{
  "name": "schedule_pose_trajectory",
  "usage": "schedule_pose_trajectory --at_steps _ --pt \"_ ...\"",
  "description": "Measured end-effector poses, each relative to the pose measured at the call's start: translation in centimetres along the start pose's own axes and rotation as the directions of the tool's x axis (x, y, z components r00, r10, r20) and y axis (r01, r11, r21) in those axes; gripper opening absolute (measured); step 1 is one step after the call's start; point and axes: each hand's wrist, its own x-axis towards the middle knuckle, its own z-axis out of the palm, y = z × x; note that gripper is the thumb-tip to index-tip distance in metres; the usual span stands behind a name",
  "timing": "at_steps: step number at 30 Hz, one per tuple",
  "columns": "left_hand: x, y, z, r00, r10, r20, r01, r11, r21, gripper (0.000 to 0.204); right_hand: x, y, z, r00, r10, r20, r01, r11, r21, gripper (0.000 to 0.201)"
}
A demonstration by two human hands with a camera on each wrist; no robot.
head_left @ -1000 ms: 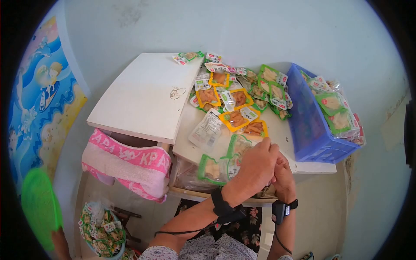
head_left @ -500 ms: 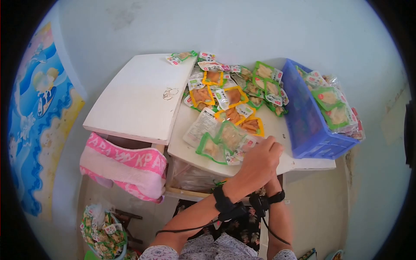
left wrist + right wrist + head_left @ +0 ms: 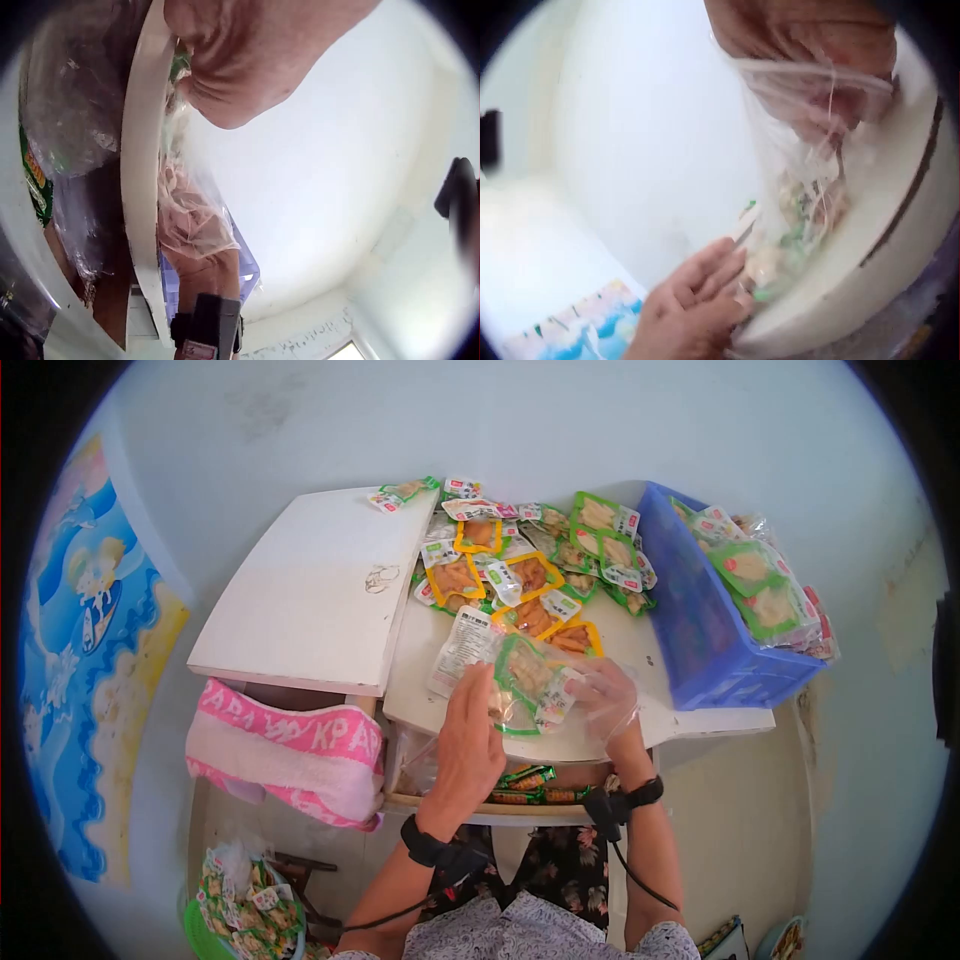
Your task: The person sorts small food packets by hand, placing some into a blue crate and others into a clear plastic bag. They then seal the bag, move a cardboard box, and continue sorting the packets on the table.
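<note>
Over the front of the table, a clear plastic bag (image 3: 625, 715) encloses green-edged snack packets (image 3: 527, 672) of pale pieces. My right hand (image 3: 608, 695) reaches in through the bag's mouth, its fingers pinching the packets' right end; in the right wrist view the film wraps over the knuckles. At the opposite end, my left hand (image 3: 465, 745) grips the bag with a packet in it, fingers on one side and thumb on the other. Just behind lies a white printed packet (image 3: 462, 650), face down, partly covered by the bag.
Behind are yellow-edged packets (image 3: 530, 618) and more green-edged ones. A blue crate (image 3: 690, 650) full of packets stands right. Below the tabletop, an open drawer (image 3: 470, 812) holds small green-wrapped snacks (image 3: 525, 780). A pink towel (image 3: 290, 755) hangs left; a filled basin (image 3: 295, 930) sits on the floor.
My left hand has crossed from beside my right hand to the packets' left end. My right hand is now inside the bag. A green round object at far left has dropped beside the basin.
</note>
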Motion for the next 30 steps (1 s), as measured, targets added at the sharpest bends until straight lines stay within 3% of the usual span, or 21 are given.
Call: schedule_pose_trajectory --at_steps 2,5,8,11,13,17,19,22,25,26,29,30 --pt "0.4 -0.4 -0.2 0.999 -0.001 0.050 0.003 0.999 -0.039 0.075 0.7 2.3 0.4 0.971 -0.226 -0.079 0.196 0.941 -0.276 0.025" --pt "1.5 -1.4 -0.9 0.990 0.018 0.140 -0.004 0.995 -0.100 0.078 1.2 1.5 0.7 0.960 -0.231 -0.160 0.176 0.937 -0.303 0.020" --pt "1.8 -1.9 -1.1 0.980 0.041 0.193 -0.016 0.992 -0.128 0.077 0.9 -0.9 1.0 0.982 -0.081 -0.171 0.067 0.994 -0.088 0.015" --pt "2.2 -0.7 -1.9 0.969 -0.021 0.247 0.063 0.985 -0.162 0.074 1.0 -1.1 -0.2 0.996 0.053 -0.070 -0.061 0.991 -0.121 0.014" --pt "2.2 -0.5 -2.3 0.952 -0.026 0.306 0.084 0.980 -0.178 0.074 1.5 0.5 -0.7 0.991 -0.042 -0.131 0.020 0.985 -0.170 0.016" --pt "2.3 -0.7 -2.2 0.933 0.170 0.316 -0.169 0.985 -0.032 0.073 1.5 2.0 -0.9 0.963 -0.213 -0.163 0.161 0.946 -0.280 0.017" --pt "2.6 0.1 -2.9 0.929 0.225 0.294 -0.238 0.971 0.008 0.071 1.3 2.0 -0.7 0.975 -0.172 -0.143 0.136 0.962 -0.236 0.018" --pt "3.2 1.5 -2.5 0.939 0.190 0.287 -0.142 0.974 -0.179 0.061 1.4 2.4 -0.7 0.984 -0.137 -0.109 0.115 0.975 -0.191 0.021" --pt "3.0 0.5 -0.7 0.958 0.120 0.259 -0.078 0.983 -0.169 0.060 1.2 1.4 -0.5 0.986 -0.127 -0.104 0.117 0.988 -0.099 0.020" --pt "2.9 0.1 -0.2 0.945 0.144 0.293 -0.113 0.987 -0.118 0.059 1.0 0.9 -0.3 0.987 -0.123 -0.108 0.117 0.991 -0.057 0.018" --pt "2.8 -0.2 0.2 0.893 0.202 0.403 -0.226 0.974 0.012 0.056 0.1 -2.6 0.3 0.993 -0.084 -0.083 0.030 0.855 -0.518 0.020" --pt "2.9 0.0 -0.1 0.870 0.225 0.439 -0.271 0.962 0.043 0.055 0.3 -1.6 0.2 0.991 -0.134 -0.031 0.106 0.889 -0.445 0.020"
